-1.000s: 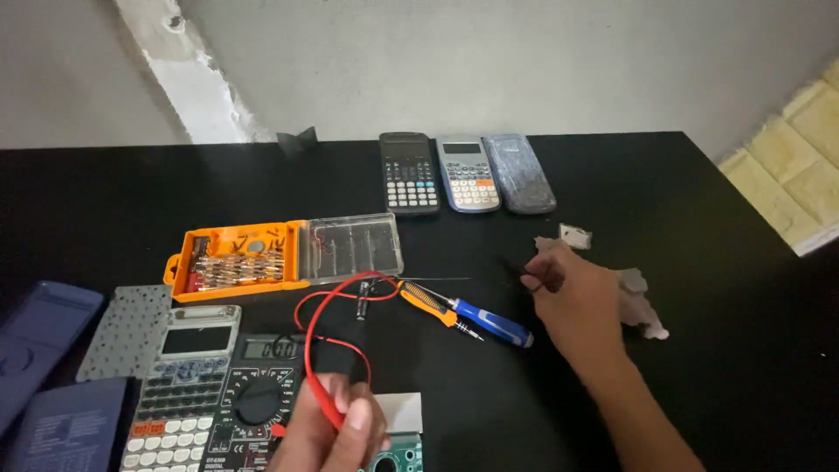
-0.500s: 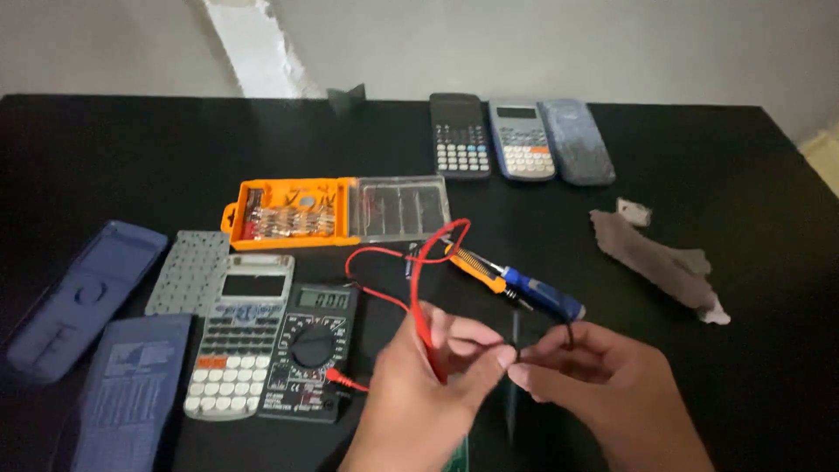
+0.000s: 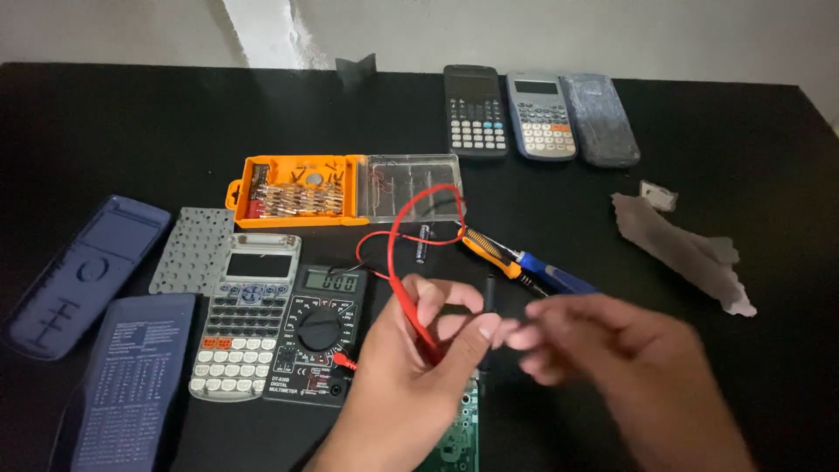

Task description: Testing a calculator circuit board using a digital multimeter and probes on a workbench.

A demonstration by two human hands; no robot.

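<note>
My left hand (image 3: 419, 367) is shut on the red test lead (image 3: 404, 236), whose wire loops up toward the orange case and back to the black multimeter (image 3: 316, 332). My right hand (image 3: 612, 358) is blurred; its fingertips meet my left fingertips beside a thin black probe (image 3: 489, 293), and I cannot tell whether it grips that probe. A green circuit board (image 3: 459, 437) pokes out under my left hand. A screwdriver (image 3: 524, 262) with an orange and blue handle lies just beyond both hands.
An open orange bit case (image 3: 293, 192) with a clear lid lies at the middle. A grey calculator (image 3: 245, 315), a keypad sheet (image 3: 194, 249) and two blue covers (image 3: 79, 271) lie left. Two calculators and a cover (image 3: 537, 114) lie far back. A grey cloth (image 3: 682, 249) lies right.
My right hand came in from the right side of the table to meet my left hand. The camera view shifted left and tilted down.
</note>
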